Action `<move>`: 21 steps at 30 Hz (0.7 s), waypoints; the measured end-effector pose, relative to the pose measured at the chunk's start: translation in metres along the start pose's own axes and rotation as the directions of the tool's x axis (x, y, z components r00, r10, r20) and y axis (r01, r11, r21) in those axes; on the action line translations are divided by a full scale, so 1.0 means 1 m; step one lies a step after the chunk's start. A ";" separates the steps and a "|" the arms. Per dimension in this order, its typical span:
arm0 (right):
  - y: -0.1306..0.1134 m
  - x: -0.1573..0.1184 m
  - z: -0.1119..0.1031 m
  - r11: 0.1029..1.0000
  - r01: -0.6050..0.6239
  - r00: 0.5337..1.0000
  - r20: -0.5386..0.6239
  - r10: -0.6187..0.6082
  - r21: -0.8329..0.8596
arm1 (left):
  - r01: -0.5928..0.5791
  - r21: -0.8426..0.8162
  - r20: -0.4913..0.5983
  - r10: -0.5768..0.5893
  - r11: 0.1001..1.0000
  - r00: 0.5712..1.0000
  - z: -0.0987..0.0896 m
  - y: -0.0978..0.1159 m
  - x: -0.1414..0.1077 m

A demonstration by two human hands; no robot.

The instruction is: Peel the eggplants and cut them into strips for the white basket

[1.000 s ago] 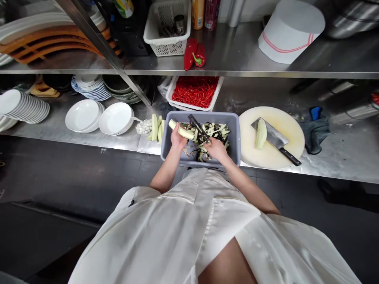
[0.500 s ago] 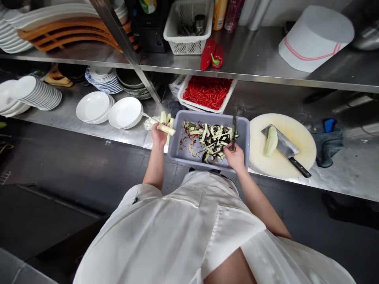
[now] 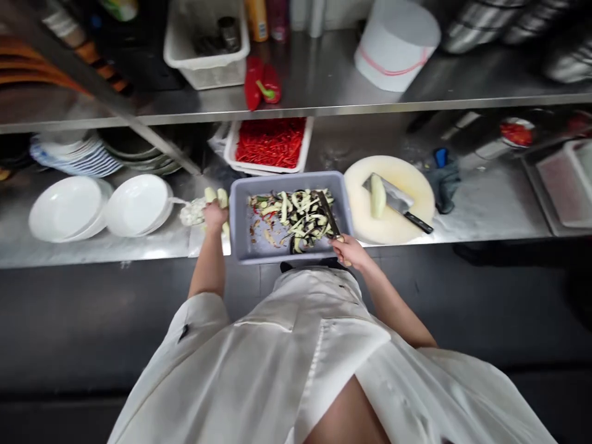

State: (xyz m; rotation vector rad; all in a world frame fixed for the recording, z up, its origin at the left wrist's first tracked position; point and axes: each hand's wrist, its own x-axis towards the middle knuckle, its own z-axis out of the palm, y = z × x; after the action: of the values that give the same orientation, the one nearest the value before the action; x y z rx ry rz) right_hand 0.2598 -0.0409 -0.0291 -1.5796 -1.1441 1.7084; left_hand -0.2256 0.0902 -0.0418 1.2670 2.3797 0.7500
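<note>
My left hand [image 3: 215, 216] is closed at the peeled pale green vegetable pieces [image 3: 222, 197] beside the left end of a grey tub [image 3: 235, 231]; what its fingers hold is hidden. My right hand [image 3: 348, 250] grips the handle of a dark-bladed knife or peeler [image 3: 328, 214], whose blade slants over the tub's right part. Inside the tub lie green and dark peelings [image 3: 303, 216] and a few red bits. Right of it, a round cutting board [image 3: 365, 231] carries a cleaver [image 3: 398, 200] and a peeled vegetable [image 3: 378, 197].
White bowls [image 3: 139, 206] stand at the left, near garlic [image 3: 192, 213]. Behind the tub is a tray of red chillies [image 3: 271, 143]. A steel shelf [image 3: 324, 110] above holds red peppers [image 3: 261, 84] and a basket [image 3: 208, 73]. A dark cloth [image 3: 444, 185] lies right of the board.
The view has shifted right. My left hand has gone from holding a peeled piece up by the tub to down among the pieces. The blade in my right hand has tilted left over the peelings.
</note>
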 end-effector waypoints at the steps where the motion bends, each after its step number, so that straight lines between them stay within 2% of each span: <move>1: -0.004 0.001 -0.013 0.999 0.036 0.999 -0.019 -0.037 -0.028 | 0.002 0.051 -0.007 -0.002 0.999 1.000 0.001 0.001 0.001; 3: -0.010 0.002 -0.049 0.991 0.107 0.990 -0.086 -0.113 -0.077 | 0.031 0.081 -0.052 -0.027 0.996 0.998 0.000 0.001 0.003; 5: -0.015 0.004 -0.093 0.981 0.142 0.970 -0.181 -0.165 -0.131 | 0.001 0.052 -0.124 0.006 0.999 0.992 -0.003 0.003 -0.002; 8: -0.022 0.008 -0.172 0.970 0.100 0.925 -0.338 -0.173 -0.224 | -0.063 -0.052 -0.234 0.049 0.997 0.971 0.002 0.020 -0.033; 9: -0.025 0.011 -0.200 0.966 0.058 0.908 -0.388 -0.157 -0.253 | -0.068 -0.083 -0.262 0.044 0.994 0.964 0.008 0.031 -0.050; 11: -0.029 0.019 -0.257 0.943 -0.049 0.870 -0.477 -0.121 -0.330 | -0.075 -0.107 -0.242 0.047 0.991 0.969 0.025 0.061 -0.088; 13: -0.033 0.031 -0.310 0.878 -0.144 0.834 -0.534 -0.140 -0.456 | -0.113 -0.114 -0.167 0.093 0.987 0.982 0.049 0.096 -0.126; 15: -0.034 0.045 -0.353 0.773 -0.197 0.816 -0.538 -0.212 -0.603 | -0.208 -0.107 -0.080 0.200 0.972 0.977 0.074 0.130 -0.158; 18: -0.034 0.065 -0.386 0.624 -0.207 0.843 -0.461 -0.277 -0.753 | -0.354 -0.039 0.094 0.356 0.934 0.930 0.100 0.165 -0.188; 20: -0.031 0.074 -0.391 0.559 -0.165 0.886 -0.370 -0.277 -0.813 | -0.371 0.007 0.177 0.364 0.929 0.914 0.104 0.174 -0.199; 21: -0.030 0.078 -0.391 0.530 -0.129 0.909 -0.314 -0.275 -0.838 | -0.351 0.027 0.181 0.341 0.936 0.923 0.101 0.175 -0.203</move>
State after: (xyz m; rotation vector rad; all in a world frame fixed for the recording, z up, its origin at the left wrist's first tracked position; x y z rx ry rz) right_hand 0.6235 0.1259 -0.0241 -2.2459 -1.9202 0.6016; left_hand 0.0523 0.0308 -0.0088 1.7316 2.0770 0.6373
